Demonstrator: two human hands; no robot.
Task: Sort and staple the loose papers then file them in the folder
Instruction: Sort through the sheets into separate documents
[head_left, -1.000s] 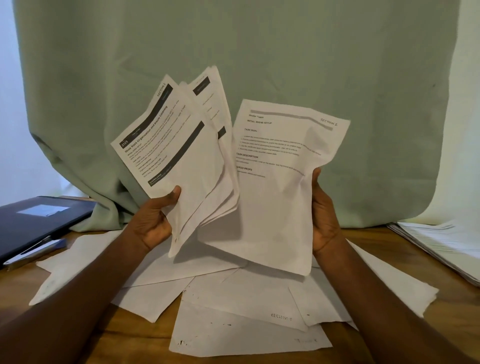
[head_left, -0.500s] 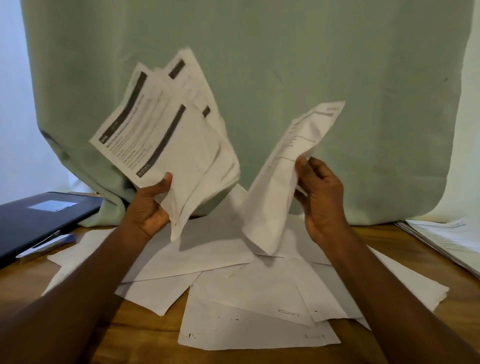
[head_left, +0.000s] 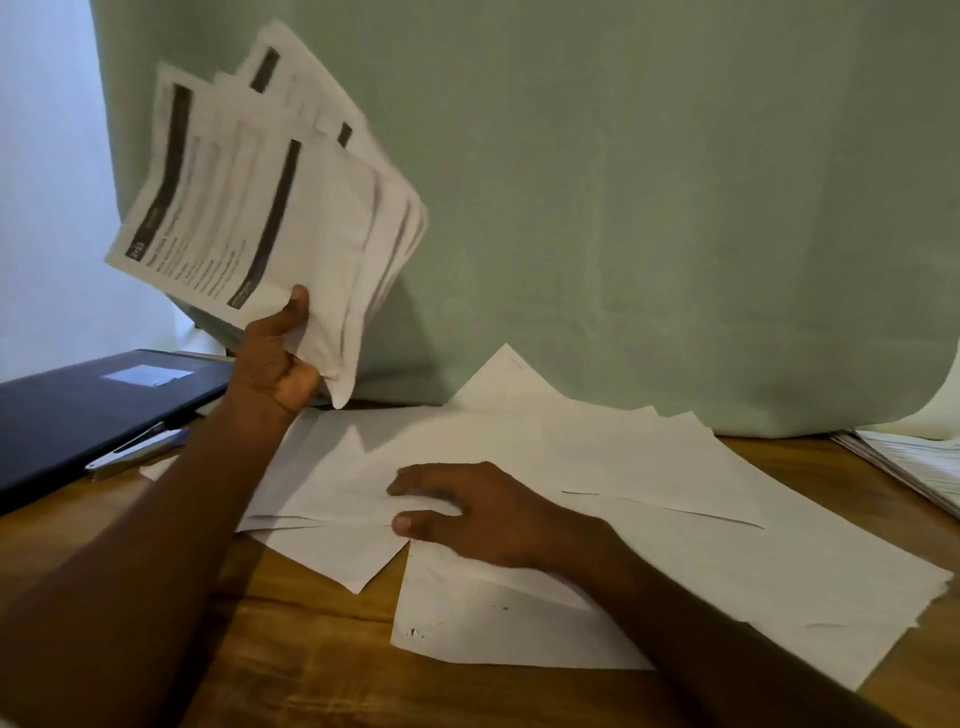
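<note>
Left hand (head_left: 275, 358) raised, grasping a fanned sheaf of printed pages (head_left: 270, 208) by its lower corner. Right hand (head_left: 467, 512) lies with fingers relaxed, flat on loose sheets (head_left: 649, 467) scattered mid-table (head_left: 291, 665). Dark folder (head_left: 88, 405) at the left edge, a stapler (head_left: 137, 452) just beside it.

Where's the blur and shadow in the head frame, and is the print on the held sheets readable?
Head view: motion blur smears the held sheets in the left hand, so the print is mostly unreadable; the right hand on the loose papers is softly blurred at the fingers; arm shadows fall on the table; dim, no glare.
</note>
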